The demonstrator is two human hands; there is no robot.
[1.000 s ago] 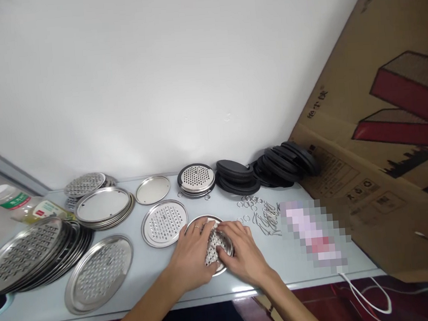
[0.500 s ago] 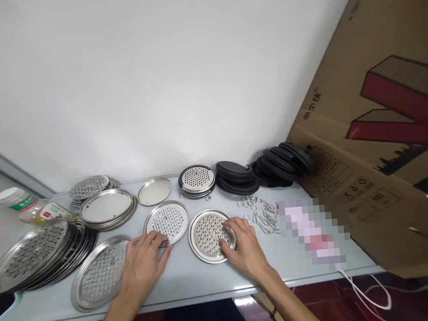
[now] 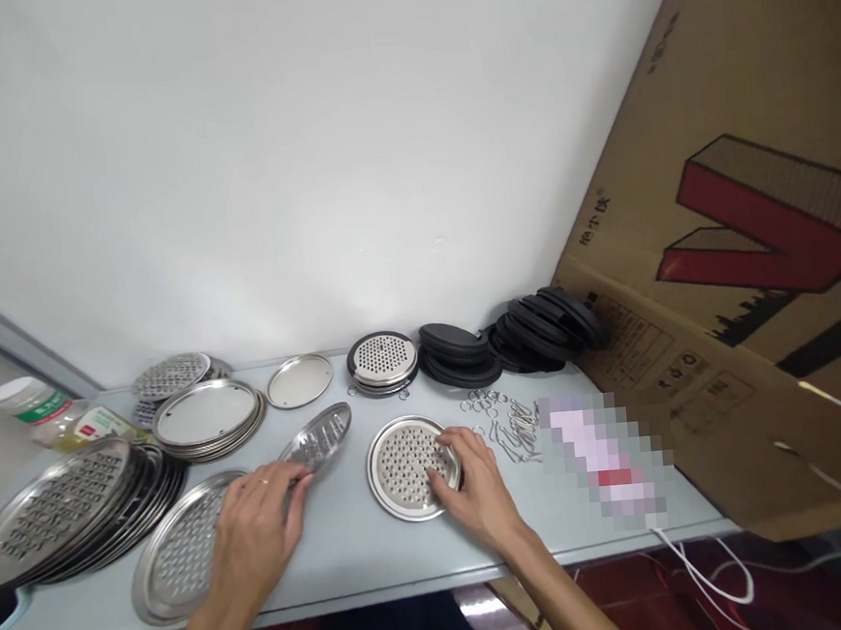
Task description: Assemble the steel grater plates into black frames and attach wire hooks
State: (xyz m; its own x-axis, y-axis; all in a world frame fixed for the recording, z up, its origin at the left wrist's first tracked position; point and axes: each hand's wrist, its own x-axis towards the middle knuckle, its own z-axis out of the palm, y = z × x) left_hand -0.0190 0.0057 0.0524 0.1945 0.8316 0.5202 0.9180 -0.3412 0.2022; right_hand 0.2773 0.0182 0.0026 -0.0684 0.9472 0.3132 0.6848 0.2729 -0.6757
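A round metal grater plate [image 3: 319, 437] is tilted up off the table, its edge pinched between the thumb and fingers of my left hand [image 3: 259, 527]. My right hand [image 3: 476, 485] grips the right side of another round grater plate [image 3: 401, 464], which lies flat on a rimmed metal disc. Beneath and left of my left hand lies a larger grater plate [image 3: 184, 557], partly covered by the hand. Behind the tilted plate rests a plain shallow metal disc [image 3: 299, 381].
Stacked grater plates [image 3: 57, 509] and plain metal discs [image 3: 206, 411] stand left, near a plastic jar [image 3: 27, 404]. At the back are a black-rimmed grater [image 3: 384, 359] and black round parts [image 3: 457, 353]. Small rings and metal clips [image 3: 515, 432] lie right, before a large cardboard box [image 3: 686, 352].
My left hand has lifted the grater plate from lying flat to a steep tilt and drawn slightly left. My right hand keeps its hold on the other plate. The view has shifted slightly.
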